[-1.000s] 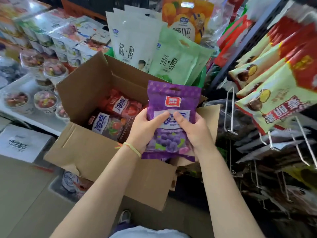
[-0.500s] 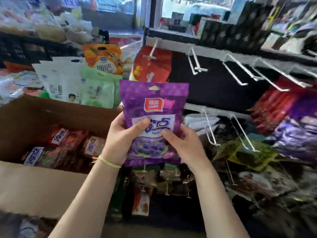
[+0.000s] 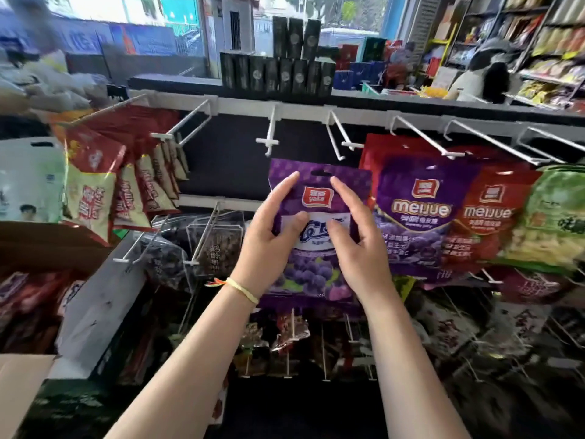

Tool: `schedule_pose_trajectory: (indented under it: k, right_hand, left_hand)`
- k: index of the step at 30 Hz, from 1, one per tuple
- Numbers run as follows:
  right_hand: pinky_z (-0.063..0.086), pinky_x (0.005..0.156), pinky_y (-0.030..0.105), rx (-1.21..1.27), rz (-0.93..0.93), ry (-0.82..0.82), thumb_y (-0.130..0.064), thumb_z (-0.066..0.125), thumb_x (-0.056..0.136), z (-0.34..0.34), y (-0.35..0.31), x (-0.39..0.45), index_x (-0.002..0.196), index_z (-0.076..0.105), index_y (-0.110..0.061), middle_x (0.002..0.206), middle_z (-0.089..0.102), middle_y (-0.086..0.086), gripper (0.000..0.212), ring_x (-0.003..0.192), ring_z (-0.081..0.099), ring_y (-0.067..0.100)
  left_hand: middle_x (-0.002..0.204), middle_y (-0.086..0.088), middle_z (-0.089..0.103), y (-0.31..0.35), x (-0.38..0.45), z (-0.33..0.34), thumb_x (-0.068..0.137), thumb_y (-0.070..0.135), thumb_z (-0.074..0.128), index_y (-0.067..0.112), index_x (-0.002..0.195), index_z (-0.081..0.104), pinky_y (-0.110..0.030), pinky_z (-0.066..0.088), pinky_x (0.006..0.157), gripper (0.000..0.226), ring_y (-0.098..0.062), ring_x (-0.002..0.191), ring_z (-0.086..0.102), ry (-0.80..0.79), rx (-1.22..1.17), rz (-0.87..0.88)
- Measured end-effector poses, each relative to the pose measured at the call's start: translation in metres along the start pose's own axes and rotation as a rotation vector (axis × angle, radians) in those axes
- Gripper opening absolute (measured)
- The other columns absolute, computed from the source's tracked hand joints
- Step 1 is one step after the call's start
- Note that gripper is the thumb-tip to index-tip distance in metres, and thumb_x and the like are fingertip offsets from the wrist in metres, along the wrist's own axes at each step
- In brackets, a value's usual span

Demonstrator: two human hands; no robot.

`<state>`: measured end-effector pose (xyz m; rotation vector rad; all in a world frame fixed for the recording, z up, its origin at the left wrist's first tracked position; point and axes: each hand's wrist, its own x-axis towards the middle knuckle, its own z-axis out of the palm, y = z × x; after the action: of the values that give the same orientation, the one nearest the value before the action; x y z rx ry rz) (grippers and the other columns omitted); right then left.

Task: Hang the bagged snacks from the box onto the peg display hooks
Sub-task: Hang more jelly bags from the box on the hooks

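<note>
Purple grape snack bag (image 3: 311, 248) is now up at the peg display, held upright in front of the dark back panel, its hang slot just below the bare white hook (image 3: 268, 141) at top centre and not yet on it. Left hand (image 3: 269, 240) grips the bag's left edge, thumb pressed on the front label, index finger stretched up toward the top corner. Right hand (image 3: 356, 239) holds the right side the same way, thumb on the front, index finger reaching up beside the slot, other fingers wrapped behind. So both hands are grasping the bag, nothing released. Change vs half a second ago: bag was lower and nearer the box, with hooks well above it; now the view has swung right and up, the bag sits among the hooks, and the index fingers have extended to steer the top edge. A second ago it was right over the open cardboard box (image 3: 19, 384), of which only a corner shows at lower left now. My read: transport is done, alignment is in hand. Next is lifting the slot onto the hook tip and sliding it back. Risk: the slot is narrow and the film floppy, so it may miss. Neighbouring hook to the right already carries meijue bags (image 3: 421, 213), touching or just beside this bag's right edge.
</note>
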<state>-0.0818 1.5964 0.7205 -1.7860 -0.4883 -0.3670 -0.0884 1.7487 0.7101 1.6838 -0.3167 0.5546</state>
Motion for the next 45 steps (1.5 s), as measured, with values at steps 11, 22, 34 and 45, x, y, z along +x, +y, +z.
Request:
schedule_pose_trajectory:
  k: [11,22,34,45]
  right_hand:
    - [0.037,0.107,0.019,-0.013,0.110,0.025,-0.013,0.050,0.096,-0.040,0.018,0.041,0.142,0.048,-0.046,0.142,0.044,-0.011,0.057,0.127,0.037,-0.012]
    - [0.035,0.114,0.043,-0.096,0.137,-0.033,-0.020,0.049,0.095,-0.035,0.029,0.044,0.143,0.039,-0.055,0.150,0.039,-0.001,0.060,0.140,0.033,0.016]
    - [0.045,0.091,0.017,-0.309,0.113,0.204,-0.016,0.054,0.097,0.000,0.024,0.029,0.144,0.050,-0.038,0.140,0.035,0.009,0.052,0.118,0.052,0.013]
    - [0.040,0.088,0.039,-0.634,0.003,0.514,-0.011,0.052,0.083,0.201,-0.012,-0.034,0.105,0.072,-0.013,0.110,0.060,0.013,0.030,0.103,0.056,0.031]
  left_hand:
    - [0.135,0.007,0.061,-0.003,0.040,0.054,0.101,0.009,0.057,0.024,0.145,0.050,-0.022,0.049,0.102,0.047,-0.003,0.122,0.059,0.029,0.049,-0.068]
    - [0.135,0.010,0.061,-0.016,0.040,0.053,0.101,0.011,0.057,0.031,0.146,0.049,-0.026,0.049,0.104,0.049,-0.004,0.122,0.059,0.056,0.078,-0.104]
    - [0.129,0.007,0.053,-0.029,0.036,0.018,0.099,0.017,0.058,0.041,0.150,0.041,-0.016,0.045,0.096,0.059,0.004,0.107,0.053,-0.057,0.236,-0.114]
    - [0.076,-0.003,0.071,-0.069,-0.068,-0.213,0.096,0.005,0.060,0.021,0.089,0.075,-0.018,0.050,0.061,0.023,-0.012,0.062,0.062,0.083,0.257,-0.323]
